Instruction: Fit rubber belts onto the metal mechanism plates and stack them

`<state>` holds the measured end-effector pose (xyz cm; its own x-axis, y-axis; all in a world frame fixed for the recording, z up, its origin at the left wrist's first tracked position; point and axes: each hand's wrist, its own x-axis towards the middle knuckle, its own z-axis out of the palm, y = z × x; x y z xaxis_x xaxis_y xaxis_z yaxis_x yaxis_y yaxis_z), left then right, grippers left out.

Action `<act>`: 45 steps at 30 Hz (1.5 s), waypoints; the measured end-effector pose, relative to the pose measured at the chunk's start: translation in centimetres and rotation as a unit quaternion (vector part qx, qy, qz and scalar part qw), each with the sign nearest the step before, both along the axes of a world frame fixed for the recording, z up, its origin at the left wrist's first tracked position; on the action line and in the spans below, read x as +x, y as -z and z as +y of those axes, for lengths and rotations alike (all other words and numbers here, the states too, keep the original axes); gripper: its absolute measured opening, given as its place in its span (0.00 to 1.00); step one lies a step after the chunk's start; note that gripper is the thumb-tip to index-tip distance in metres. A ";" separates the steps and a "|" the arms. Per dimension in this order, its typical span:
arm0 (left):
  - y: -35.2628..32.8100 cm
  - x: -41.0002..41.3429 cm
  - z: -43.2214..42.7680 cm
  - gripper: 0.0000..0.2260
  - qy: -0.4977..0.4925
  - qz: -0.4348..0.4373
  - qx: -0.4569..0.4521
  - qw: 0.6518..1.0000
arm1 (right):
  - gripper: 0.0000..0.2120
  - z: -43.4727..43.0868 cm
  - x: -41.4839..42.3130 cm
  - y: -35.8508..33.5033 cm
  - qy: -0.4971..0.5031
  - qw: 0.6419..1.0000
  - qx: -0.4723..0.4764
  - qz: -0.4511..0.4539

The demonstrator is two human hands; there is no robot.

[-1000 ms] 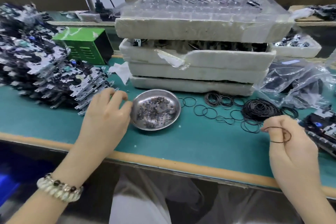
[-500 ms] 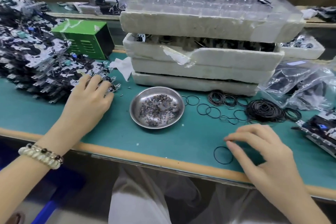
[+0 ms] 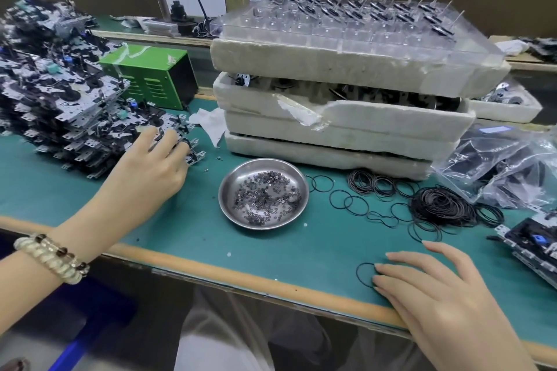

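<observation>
Black rubber belt (image 3: 365, 275), lower right on the green mat (image 3: 187, 220), under the straight fingertips (image 3: 380, 267) of my flat right hand (image 3: 437, 295); metal mechanism plates (image 3: 69, 105) stacked at left, my left hand (image 3: 150, 172) laid on the nearest one, grip impossible to tell; steel dish (image 3: 238, 173) at centre.

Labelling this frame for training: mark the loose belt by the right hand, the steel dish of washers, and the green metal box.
loose belt (image 3: 357, 275), head view, left arc of the ring.
steel dish (image 3: 228, 196), head view, bare inner wall on its left.
green box (image 3: 147, 56), head view, top face.
</observation>
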<state>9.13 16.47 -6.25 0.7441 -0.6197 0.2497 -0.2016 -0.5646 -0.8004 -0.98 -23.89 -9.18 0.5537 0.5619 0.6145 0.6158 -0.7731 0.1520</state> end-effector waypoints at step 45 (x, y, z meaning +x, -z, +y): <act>-7.2 -1.7 -5.9 0.17 -0.080 0.117 -0.411 0.901 | 0.02 1.2 0.7 -0.4 0.055 0.879 0.396 0.260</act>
<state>7.47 10.61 0.95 0.8997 -0.1775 0.3989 -0.1738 -0.9837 -0.0457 -0.32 -22.74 -8.82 0.8997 -0.0027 0.4364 0.3578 -0.5681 -0.7411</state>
